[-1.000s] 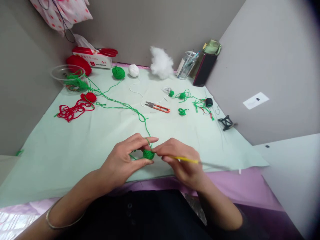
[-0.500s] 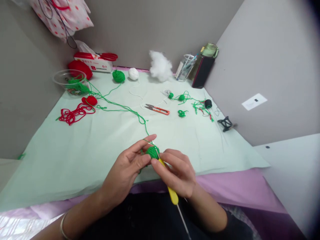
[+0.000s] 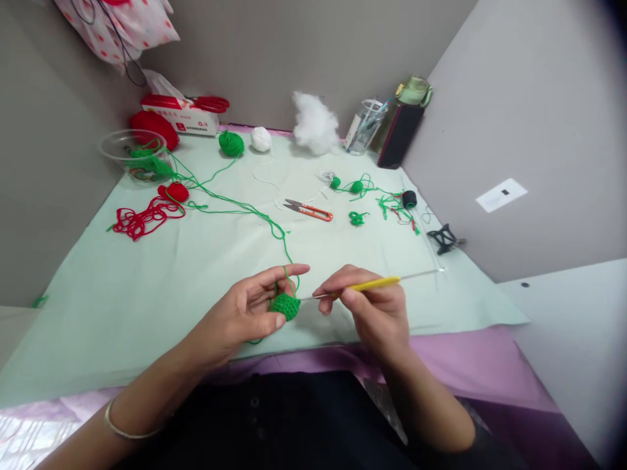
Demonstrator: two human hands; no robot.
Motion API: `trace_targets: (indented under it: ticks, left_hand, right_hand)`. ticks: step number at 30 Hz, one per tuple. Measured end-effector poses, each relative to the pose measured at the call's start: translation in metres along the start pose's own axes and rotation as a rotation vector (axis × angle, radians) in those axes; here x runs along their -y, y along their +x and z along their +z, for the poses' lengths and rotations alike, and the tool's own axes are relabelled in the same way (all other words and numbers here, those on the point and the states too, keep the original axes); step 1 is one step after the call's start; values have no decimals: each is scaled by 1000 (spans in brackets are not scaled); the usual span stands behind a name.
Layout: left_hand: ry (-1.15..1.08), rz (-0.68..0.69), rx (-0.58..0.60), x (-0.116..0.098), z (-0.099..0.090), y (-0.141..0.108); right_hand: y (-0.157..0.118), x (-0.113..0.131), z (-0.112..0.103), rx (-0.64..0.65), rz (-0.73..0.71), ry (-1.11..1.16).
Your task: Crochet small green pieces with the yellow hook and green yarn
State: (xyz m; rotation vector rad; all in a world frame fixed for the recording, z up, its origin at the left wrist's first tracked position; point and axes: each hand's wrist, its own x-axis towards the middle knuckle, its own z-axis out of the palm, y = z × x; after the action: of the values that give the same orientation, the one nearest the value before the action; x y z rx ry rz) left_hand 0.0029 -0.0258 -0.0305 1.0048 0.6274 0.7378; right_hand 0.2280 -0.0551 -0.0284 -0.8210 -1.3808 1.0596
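The left hand [image 3: 247, 310] is pinching a small green crocheted piece [image 3: 286, 307] between thumb and fingers, its index finger extending toward the right with green yarn [image 3: 285, 251] looping over it. The green piece is sitting between the two hands, touching the left and staying just clear of the right fingers. The hook's metal tip is meeting its right edge. The right hand [image 3: 372, 303] is pinching the yellow-handled crochet hook [image 3: 375, 284], which is pointing left above the worktop [image 3: 206, 261].
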Motion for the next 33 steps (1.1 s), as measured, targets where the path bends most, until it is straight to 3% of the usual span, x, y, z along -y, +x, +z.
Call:
trace_targets:
  ticks: [6, 12, 14, 17, 22, 25, 27, 33]
  left_hand:
    - [113, -58, 85, -5, -13, -2]
    - [130, -55, 70, -6, -13, -2]
    - [50, -40, 57, -3, -8, 0]
    - [-91, -25, 40, 3, 0, 4]
    - [-190, -20, -71, 10, 12, 4]
    - [-239, -35, -132, 12, 19, 3]
    - [-303, -62, -114, 11, 22, 1]
    - [-385, -61, -40, 6, 17, 1]
  right_hand:
    - [5, 0, 2, -38, 177, 221]
    - [12, 5, 4, -74, 299, 299]
    - [11, 3, 6, -75, 260, 297]
    - [4, -3, 14, -103, 85, 184]
    - [-10, -11, 26, -133, -324, -442]
    - [-15, -17, 29, -166, -483, -705]
    - [-15, -19, 29, -186, -482, -656]
    - [-3, -12, 21, -161, -283, -264]
